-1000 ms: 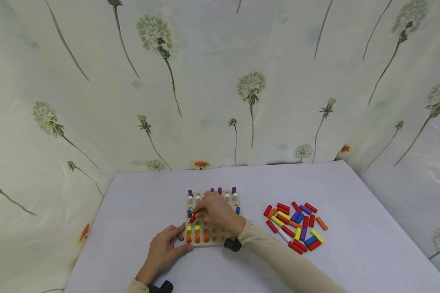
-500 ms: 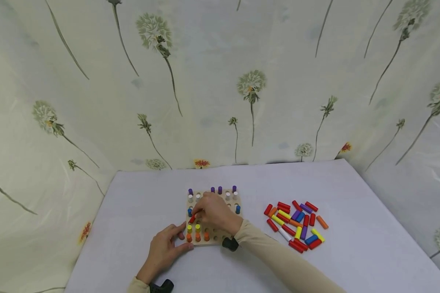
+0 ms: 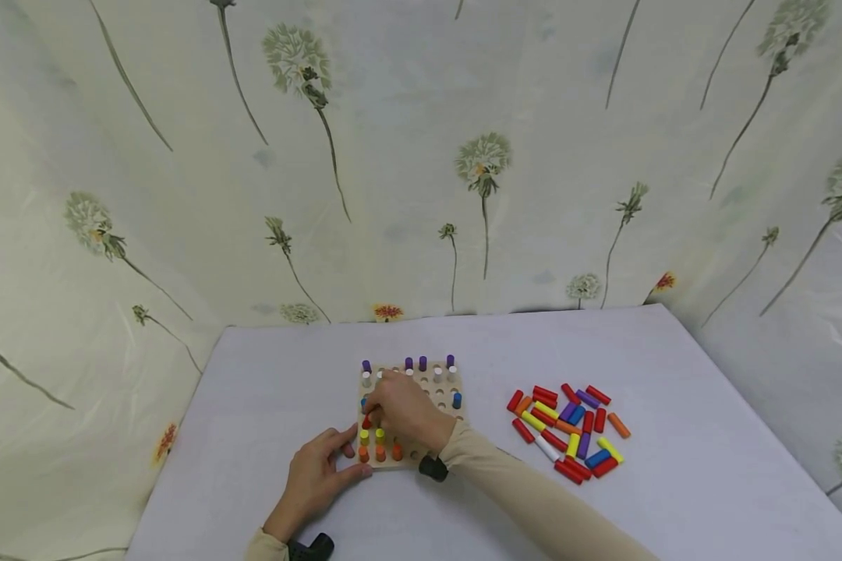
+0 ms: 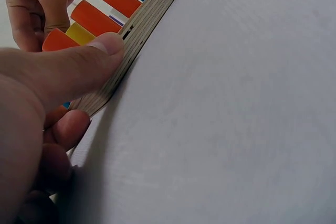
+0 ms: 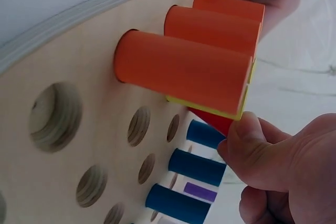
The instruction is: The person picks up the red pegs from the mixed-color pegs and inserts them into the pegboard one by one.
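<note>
A square wooden pegboard (image 5: 102, 114) lies on the table, with rows of round holes and coloured pegs. My left hand (image 3: 314, 477) grips its near left corner, the thumb (image 4: 97, 59) pressed against the front edge and the fingers at the left side. Over the board's left part, my right hand (image 3: 407, 409) pinches a red peg (image 5: 214, 121) between thumb and fingers. The peg stands upright behind two yellow pegs (image 3: 380, 435); its lower end is hidden. Three orange pegs (image 5: 181, 69) fill part of the front row. Blue pegs (image 5: 178, 204) stand beyond the red one.
Purple pegs (image 3: 422, 363) and white pegs (image 3: 452, 373) stand in the board's far rows. Right of the board, loose red, yellow, orange, blue, purple and white pegs lie in a heap (image 3: 568, 428) on the white table (image 3: 695, 475). A flower-patterned cloth (image 3: 393, 156) rises behind.
My right hand has shifted slightly left, and the red peg has gone from tilted to more upright, with less of it showing. The left hand has stayed on the board's corner.
</note>
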A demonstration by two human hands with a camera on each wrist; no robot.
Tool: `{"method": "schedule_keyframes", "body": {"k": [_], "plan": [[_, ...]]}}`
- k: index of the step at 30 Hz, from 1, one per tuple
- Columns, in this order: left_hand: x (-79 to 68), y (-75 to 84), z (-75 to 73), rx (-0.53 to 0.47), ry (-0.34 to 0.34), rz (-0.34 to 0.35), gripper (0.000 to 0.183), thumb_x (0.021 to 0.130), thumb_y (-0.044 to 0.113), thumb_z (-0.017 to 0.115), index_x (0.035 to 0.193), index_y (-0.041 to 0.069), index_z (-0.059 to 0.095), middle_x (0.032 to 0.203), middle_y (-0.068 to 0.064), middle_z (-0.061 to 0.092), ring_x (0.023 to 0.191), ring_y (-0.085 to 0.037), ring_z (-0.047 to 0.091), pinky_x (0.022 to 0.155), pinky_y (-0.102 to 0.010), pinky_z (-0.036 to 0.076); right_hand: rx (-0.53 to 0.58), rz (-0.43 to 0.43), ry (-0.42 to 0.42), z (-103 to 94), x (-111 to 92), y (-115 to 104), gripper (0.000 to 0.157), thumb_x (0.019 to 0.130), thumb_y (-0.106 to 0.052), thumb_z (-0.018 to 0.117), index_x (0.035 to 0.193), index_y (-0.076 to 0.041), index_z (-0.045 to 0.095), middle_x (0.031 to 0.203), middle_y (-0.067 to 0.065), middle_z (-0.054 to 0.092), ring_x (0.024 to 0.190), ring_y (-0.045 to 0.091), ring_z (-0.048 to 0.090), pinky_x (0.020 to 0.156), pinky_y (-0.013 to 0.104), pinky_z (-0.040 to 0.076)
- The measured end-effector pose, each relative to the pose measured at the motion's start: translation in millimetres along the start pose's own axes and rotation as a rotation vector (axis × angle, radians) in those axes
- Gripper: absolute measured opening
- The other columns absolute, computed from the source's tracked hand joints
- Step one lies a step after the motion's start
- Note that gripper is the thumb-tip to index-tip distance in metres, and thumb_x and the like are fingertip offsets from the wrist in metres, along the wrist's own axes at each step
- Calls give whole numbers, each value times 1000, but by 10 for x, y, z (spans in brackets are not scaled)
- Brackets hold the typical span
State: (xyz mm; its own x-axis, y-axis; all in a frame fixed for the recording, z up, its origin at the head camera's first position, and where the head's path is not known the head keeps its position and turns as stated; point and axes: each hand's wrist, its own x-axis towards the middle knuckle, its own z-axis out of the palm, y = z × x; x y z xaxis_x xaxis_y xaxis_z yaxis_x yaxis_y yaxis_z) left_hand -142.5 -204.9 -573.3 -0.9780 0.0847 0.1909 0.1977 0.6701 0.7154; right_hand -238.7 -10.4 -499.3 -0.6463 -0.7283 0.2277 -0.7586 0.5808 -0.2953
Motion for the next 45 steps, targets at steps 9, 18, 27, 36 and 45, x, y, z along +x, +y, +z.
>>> {"method": "schedule_keyframes", "body": {"k": [9,18,27,36,45], "plan": [[-9,3,10,-6,19,22,65,74,35,97,131,10,76,84,15,60,60,2,39,57,-19,29,-28,-11,-26,94,60,-50,12,86,-7,87,93,-17,87,88,-8,81,81,7,55,75,19,47],[-4,-3,16,5,35,34,65,74,36,97,130,10,77,84,15,60,59,2,39,56,-20,30,-33,10,-40,70,89,-78,11,86,-6,87,92,-16,87,86,-7,80,84,9,55,77,20,49],[0,-29,27,-2,38,57,65,73,37,97,129,9,77,83,15,61,59,3,39,56,-19,30,-10,19,-69,13,93,-87,11,89,-7,85,93,-17,87,87,-8,79,88,9,55,80,22,49],[-8,-37,31,20,50,84,65,73,36,98,129,10,77,83,16,61,59,4,38,55,-19,31,63,13,-99,-160,71,-22,17,90,-7,84,103,-17,87,95,-7,80,92,11,60,87,25,49],[1,17,22,44,-15,-37,67,76,38,96,134,12,75,85,17,60,62,0,40,58,-19,30,73,11,-33,-699,-112,308,8,88,-12,86,96,-12,87,88,-3,80,83,15,61,83,34,47]]}}
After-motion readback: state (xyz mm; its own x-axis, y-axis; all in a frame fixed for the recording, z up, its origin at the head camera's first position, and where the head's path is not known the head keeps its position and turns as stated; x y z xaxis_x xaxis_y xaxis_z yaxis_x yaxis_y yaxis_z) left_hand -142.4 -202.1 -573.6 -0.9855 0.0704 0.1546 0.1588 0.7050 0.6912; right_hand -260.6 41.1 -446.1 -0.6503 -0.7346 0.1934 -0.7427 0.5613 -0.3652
